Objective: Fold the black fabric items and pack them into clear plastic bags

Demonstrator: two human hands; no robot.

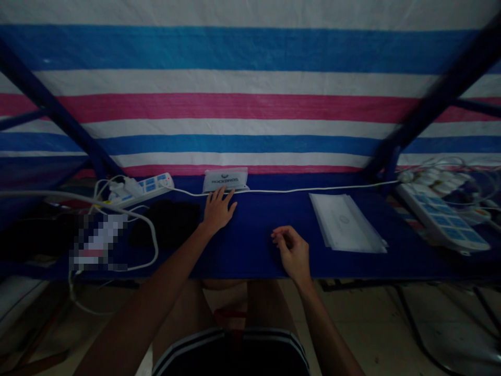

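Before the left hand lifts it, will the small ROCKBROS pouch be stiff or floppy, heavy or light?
Probably light and floppy: the ROCKBROS pouch looks like a thin, flat plastic bag. Its smooth film may slide on the table under the fingertips of the left hand.

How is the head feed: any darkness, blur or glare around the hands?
Head view: dim, darkest at the corners, no glare; the blue frame bars and the power strip at right are smeared by blur; the left hand at the white pouch and the right hand over the table read sharp; one left patch is pixelated.
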